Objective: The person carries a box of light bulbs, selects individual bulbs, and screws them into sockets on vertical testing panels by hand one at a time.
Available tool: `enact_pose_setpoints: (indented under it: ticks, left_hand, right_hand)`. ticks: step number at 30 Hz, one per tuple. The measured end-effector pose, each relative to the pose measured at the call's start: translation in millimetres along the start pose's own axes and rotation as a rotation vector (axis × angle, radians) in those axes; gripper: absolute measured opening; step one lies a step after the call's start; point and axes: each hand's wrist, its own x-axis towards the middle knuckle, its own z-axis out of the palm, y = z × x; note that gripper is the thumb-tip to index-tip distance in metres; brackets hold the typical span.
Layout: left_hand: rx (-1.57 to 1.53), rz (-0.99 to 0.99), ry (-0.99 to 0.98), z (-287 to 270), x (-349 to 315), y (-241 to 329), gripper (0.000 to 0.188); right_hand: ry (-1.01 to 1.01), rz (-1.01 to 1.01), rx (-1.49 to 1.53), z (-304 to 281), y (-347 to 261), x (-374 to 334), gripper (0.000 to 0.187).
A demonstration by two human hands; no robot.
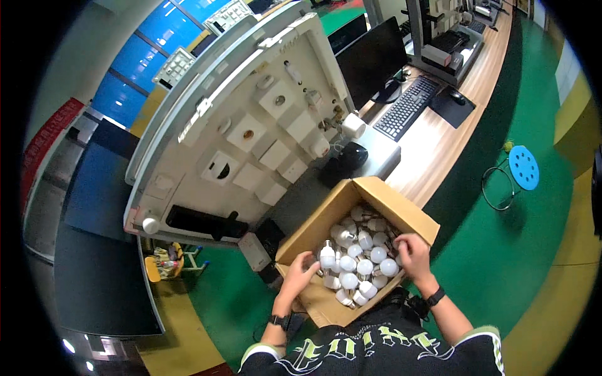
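An open cardboard box (392, 199) sits in front of my body, filled with several white light bulbs (364, 267). My left hand (298, 276) reaches over the box's left side, thumb and fingers apart, close to a bulb standing with its metal base up (327, 255). Nothing shows between those fingers. At the right side, my right hand (414, 255) dips over the rim with its fingers curled down by the bulbs at that edge. What these fingers grip, if anything, is hidden. Both wrists wear dark bands.
Beyond the box stands a white wall panel (188, 144) mounted with switches, sockets and lamp holders. A wooden desk (433, 150) carries a monitor (373, 62), a keyboard (407, 108) and a mouse (458, 97). A blue round stool (523, 168) stands on the green floor at right.
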Motion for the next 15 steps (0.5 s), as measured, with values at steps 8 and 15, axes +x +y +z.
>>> enact_pose_setpoints:
  ticks: [8, 15]
  left_hand:
    - [-0.108, -0.084, 0.494, -13, -96, -73, 0.049]
    - [-0.326, -0.250, 0.087, 43, -86, -137, 0.077]
  right_hand:
    - [0.153, 0.001, -0.445, -6, -4, 6, 0.027]
    - [-0.326, 0.317, -0.961, 15, 22, 26, 0.032]
